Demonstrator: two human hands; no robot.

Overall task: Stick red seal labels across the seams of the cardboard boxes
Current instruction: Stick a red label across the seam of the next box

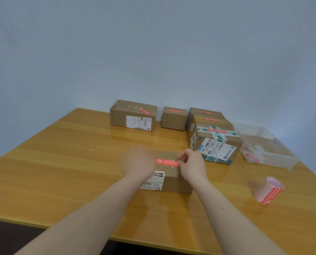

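near box (172, 179) ctr | label roll (268, 190) right | tray (275, 153) far-right | boxes (133, 115) behind

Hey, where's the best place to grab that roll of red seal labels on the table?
Grip the label roll across its open upper rim, coming from above with the right hand: it stands tilted on end at the right, apart from the boxes, rim exposed.

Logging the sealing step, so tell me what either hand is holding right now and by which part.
The right hand pinches the red seal label by its right end, on the nearest box. The left hand is too blurred to tell.
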